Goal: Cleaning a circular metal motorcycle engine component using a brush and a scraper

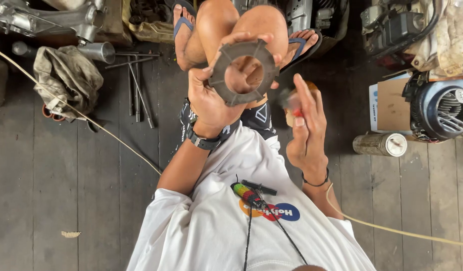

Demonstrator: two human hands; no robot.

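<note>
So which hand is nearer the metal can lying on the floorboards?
Right. The right hand, gripping a small blurred object, is just left of the metal can in the picture; the left hand, holding the toothed ring, is farther away.

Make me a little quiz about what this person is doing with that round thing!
1. True or false: the left hand holds up a dark ring-shaped disc with a big hole in the middle.
2. What does the right hand hold? A) a small blurred object with some red on it B) a hammer C) nothing
3. Fill in: on the wooden floor, right of the person, a dirty metal ____ lies on its side.

Key: 1 true; 2 A; 3 can.
</note>
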